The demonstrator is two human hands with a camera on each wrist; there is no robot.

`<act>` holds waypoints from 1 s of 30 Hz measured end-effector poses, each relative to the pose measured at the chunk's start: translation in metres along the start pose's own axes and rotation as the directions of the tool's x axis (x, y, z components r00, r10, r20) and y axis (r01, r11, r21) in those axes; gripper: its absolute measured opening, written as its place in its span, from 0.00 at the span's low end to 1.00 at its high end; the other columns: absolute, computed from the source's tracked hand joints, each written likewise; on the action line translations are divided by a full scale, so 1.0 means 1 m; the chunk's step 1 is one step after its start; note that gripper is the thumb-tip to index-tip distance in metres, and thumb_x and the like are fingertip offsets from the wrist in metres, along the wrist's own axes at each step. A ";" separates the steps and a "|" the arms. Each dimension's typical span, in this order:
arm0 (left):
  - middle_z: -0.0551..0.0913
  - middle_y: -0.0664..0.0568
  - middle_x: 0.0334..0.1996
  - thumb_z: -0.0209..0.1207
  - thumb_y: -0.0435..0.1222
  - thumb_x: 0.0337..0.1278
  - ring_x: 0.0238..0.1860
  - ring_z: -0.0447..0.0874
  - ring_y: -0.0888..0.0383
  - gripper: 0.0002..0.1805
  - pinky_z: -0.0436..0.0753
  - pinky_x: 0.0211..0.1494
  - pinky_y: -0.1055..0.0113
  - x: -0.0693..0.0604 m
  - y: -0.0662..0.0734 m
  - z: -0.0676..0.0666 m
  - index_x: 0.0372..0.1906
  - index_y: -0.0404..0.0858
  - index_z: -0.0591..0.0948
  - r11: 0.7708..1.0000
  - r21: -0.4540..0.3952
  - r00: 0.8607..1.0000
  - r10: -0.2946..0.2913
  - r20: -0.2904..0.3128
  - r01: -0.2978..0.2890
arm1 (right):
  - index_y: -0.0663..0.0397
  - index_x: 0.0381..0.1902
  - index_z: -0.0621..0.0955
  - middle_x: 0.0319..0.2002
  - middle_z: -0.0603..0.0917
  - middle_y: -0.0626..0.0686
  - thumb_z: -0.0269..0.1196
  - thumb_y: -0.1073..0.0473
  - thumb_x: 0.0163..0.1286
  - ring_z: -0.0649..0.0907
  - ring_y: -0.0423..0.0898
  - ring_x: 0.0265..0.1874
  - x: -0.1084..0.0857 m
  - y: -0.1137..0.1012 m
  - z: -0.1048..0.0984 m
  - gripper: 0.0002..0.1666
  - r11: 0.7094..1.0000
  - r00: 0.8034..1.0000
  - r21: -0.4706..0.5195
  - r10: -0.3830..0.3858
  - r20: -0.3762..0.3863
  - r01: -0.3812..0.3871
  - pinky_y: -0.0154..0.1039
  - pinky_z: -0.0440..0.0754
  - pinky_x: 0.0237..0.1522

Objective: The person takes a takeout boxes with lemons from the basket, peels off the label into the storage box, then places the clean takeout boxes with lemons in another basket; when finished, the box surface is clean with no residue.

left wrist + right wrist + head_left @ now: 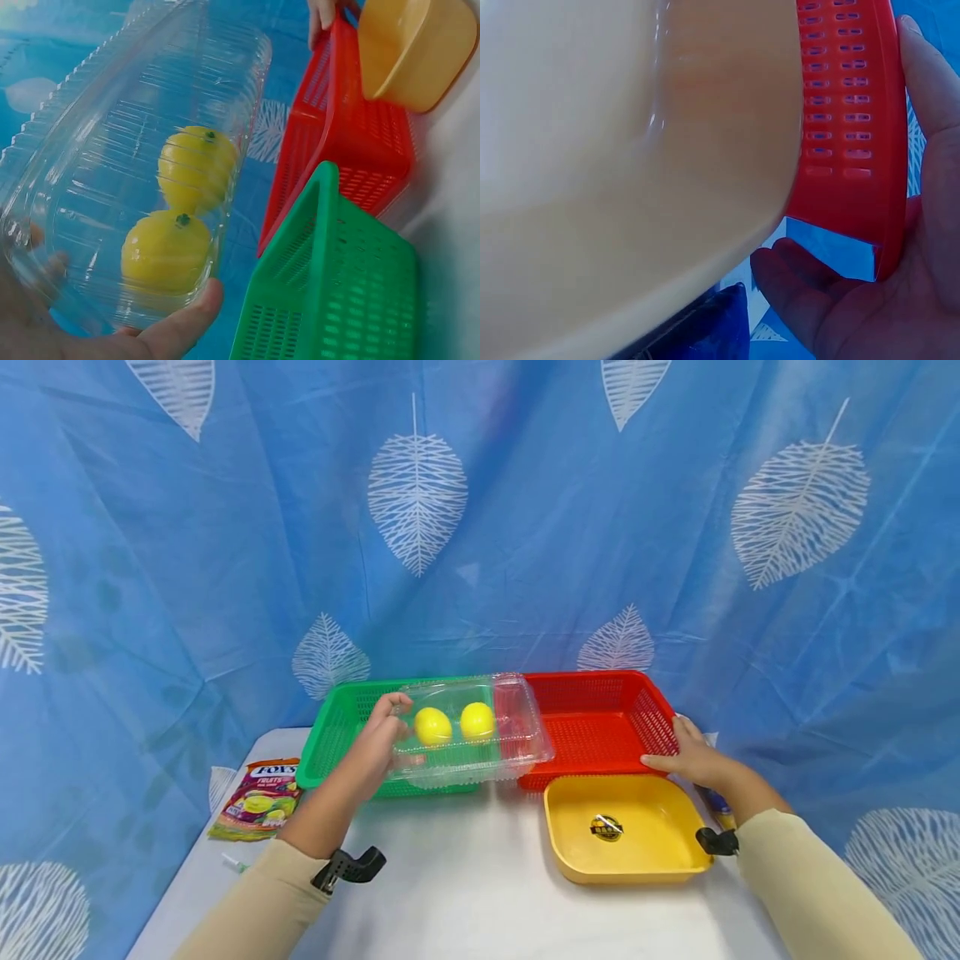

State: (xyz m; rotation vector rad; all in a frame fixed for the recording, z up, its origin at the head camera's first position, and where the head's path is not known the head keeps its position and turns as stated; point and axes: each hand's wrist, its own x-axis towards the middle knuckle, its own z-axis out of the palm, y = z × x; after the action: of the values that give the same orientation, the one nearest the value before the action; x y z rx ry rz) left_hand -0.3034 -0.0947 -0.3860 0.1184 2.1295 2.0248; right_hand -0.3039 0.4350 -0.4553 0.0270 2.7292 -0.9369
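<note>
My left hand grips the end of a clear plastic container, thumb on the near side and fingers at the far side. Inside it lie two yellow lemons, side by side, also visible through the plastic in the left wrist view. The container is raised over the green basket and reaches across the left end of the red basket. At that red basket's right end, my right hand holds the rim, thumb on the inner side and fingers outside.
A yellow basin stands in front of the red basket. Left of the green basket lies a Fox's candy bag, with a small white-and-green item nearer me. A dark blue packet is partly hidden beside the basin. Blue leaf-print cloth hangs behind.
</note>
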 end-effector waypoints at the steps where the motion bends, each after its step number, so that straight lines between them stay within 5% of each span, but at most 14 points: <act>1: 0.49 0.49 0.82 0.41 0.30 0.64 0.76 0.59 0.33 0.26 0.85 0.59 0.39 0.004 0.001 0.001 0.66 0.46 0.61 1.000 0.009 1.000 0.009 0.004 -0.009 | 0.68 0.80 0.26 0.80 0.28 0.76 0.68 0.30 0.65 0.41 0.83 0.75 0.000 0.000 0.000 0.80 1.000 1.000 -0.001 -0.001 0.000 0.001 0.81 0.57 0.68; 13: 0.52 0.47 0.83 0.41 0.37 0.67 0.79 0.58 0.40 0.23 0.86 0.55 0.38 0.053 0.009 0.018 0.65 0.48 0.65 0.977 0.198 0.997 0.070 0.040 -0.076 | 0.67 0.81 0.27 0.80 0.29 0.76 0.67 0.31 0.66 0.42 0.83 0.75 0.003 0.004 0.000 0.79 1.000 1.000 -0.023 -0.013 -0.011 0.013 0.82 0.55 0.68; 15: 0.56 0.47 0.79 0.42 0.38 0.67 0.71 0.65 0.43 0.22 0.87 0.54 0.39 0.059 0.012 0.022 0.64 0.49 0.66 0.972 0.220 0.996 0.075 0.052 -0.084 | 0.67 0.81 0.28 0.80 0.29 0.76 0.68 0.30 0.65 0.41 0.83 0.75 0.003 0.003 0.000 0.79 1.000 1.000 -0.015 -0.017 -0.007 0.016 0.82 0.55 0.68; 17: 0.65 0.46 0.70 0.42 0.39 0.67 0.54 0.74 0.48 0.21 0.88 0.50 0.43 0.064 0.015 0.027 0.64 0.50 0.67 0.959 0.267 0.995 0.083 0.062 -0.097 | 0.67 0.81 0.28 0.80 0.29 0.76 0.68 0.30 0.65 0.42 0.83 0.75 0.002 0.001 0.001 0.80 1.000 1.000 -0.002 -0.015 -0.005 0.015 0.82 0.56 0.68; 21: 0.69 0.46 0.39 0.41 0.41 0.68 0.23 0.60 0.56 0.22 0.81 0.34 0.58 0.076 0.026 0.037 0.66 0.48 0.67 0.907 0.396 0.990 0.117 0.081 -0.139 | 0.66 0.81 0.29 0.80 0.30 0.75 0.69 0.31 0.65 0.43 0.82 0.75 0.003 0.001 0.004 0.79 1.000 1.000 0.009 -0.009 -0.013 0.009 0.80 0.61 0.68; 26: 0.70 0.44 0.44 0.40 0.41 0.70 0.19 0.57 0.58 0.26 0.69 0.27 0.60 0.089 0.039 0.049 0.70 0.45 0.67 0.847 0.509 0.988 0.125 0.092 -0.154 | 0.65 0.82 0.30 0.80 0.32 0.75 0.69 0.32 0.64 0.46 0.82 0.74 0.004 0.003 0.004 0.79 1.000 0.999 0.004 -0.015 -0.036 0.015 0.79 0.64 0.67; 30: 0.70 0.44 0.43 0.39 0.42 0.72 0.18 0.57 0.58 0.25 0.67 0.26 0.61 0.100 0.041 0.060 0.70 0.45 0.67 0.838 0.527 0.989 0.109 0.096 -0.143 | 0.66 0.82 0.31 0.80 0.33 0.75 0.69 0.30 0.63 0.47 0.82 0.74 0.004 0.001 0.003 0.80 1.000 0.999 -0.009 -0.019 -0.042 0.018 0.80 0.62 0.67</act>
State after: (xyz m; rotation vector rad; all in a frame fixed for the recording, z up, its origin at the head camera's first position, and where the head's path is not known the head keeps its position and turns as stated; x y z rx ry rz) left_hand -0.3922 -0.0145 -0.3569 0.4074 2.6433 1.3963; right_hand -0.3066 0.4337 -0.4594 0.0202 2.7768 -0.9406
